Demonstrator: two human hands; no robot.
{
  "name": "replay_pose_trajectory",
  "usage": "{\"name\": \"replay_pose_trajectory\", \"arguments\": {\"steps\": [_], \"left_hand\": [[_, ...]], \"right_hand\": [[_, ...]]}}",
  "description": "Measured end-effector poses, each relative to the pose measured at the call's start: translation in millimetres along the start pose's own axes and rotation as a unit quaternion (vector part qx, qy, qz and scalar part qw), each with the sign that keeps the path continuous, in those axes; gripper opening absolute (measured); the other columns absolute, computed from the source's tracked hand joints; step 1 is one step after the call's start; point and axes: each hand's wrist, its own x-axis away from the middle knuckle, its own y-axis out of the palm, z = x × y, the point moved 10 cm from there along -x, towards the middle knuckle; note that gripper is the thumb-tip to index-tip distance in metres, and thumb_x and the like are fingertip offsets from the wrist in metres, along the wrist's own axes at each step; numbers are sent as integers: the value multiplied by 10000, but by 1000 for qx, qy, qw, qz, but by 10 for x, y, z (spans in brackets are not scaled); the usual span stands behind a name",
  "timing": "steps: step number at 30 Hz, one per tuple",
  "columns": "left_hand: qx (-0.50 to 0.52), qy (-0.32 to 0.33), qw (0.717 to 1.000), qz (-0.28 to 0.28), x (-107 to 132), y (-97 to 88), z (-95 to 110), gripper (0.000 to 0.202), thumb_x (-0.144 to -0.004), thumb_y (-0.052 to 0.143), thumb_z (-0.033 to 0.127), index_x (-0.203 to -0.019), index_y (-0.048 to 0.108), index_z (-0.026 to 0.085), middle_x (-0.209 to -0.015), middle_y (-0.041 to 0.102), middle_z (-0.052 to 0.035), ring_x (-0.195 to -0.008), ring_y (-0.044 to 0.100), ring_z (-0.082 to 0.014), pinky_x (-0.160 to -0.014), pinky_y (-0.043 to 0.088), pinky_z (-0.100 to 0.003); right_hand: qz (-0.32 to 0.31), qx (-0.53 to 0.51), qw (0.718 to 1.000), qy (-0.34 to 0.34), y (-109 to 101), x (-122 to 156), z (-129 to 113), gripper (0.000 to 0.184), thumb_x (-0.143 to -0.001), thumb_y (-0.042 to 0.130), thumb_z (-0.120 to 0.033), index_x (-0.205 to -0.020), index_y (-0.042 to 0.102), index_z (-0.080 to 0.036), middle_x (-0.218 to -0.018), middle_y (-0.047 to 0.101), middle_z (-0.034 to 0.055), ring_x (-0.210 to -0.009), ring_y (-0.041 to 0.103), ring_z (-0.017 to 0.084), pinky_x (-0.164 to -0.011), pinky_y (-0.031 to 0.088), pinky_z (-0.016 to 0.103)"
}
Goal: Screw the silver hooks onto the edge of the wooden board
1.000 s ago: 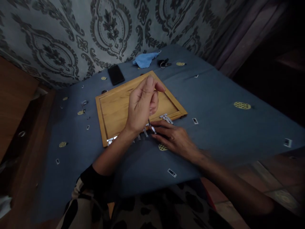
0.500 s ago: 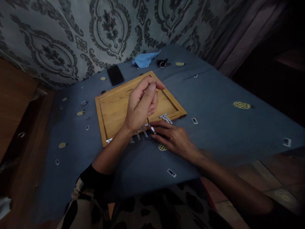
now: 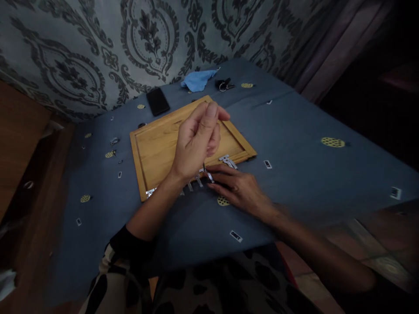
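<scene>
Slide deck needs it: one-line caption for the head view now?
Left hand closed above a thin tool, right hand at a metal strip by the near edge of a wooden panel.

Head camera: sole view, from the person's head, facing forward and down.
Wooden panel [image 3: 155, 146]: central, seen from above at arm's reach.
Patterned backdrop [image 3: 150, 37]: farther, across the top.
Forearms [image 3: 156, 206]: close, below.

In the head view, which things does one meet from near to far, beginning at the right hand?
Right hand → framed wooden panel → blue cloth → damask-patterned backdrop.
</scene>
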Motion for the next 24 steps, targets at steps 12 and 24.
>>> {"name": "replay_pose_trajectory", "arguments": {"steps": [12,24], "left_hand": [[12,37,999,-31,30,35,287,391,-949,606,546,-774,603,196,-451,285,95,-356,221,-51,-358,215,-209],[10,23,1000,-3,29,-27,124,397,-970,562,552,-784,602,204,-467,265,96,-354,238,-46,-356,231,-190]], "right_hand": [[3,-3,1000,-10,13,7,6,269,-1006,546,-290,-1185,730,-211,-1276,725,97,-1073,743,231,-877,644,392],[0,-4,1000,-9,-1,2,-9,269,-1008,537,-301,-1159,739,-209,-1281,719,100,-1093,735,234,-895,633,386]]}}
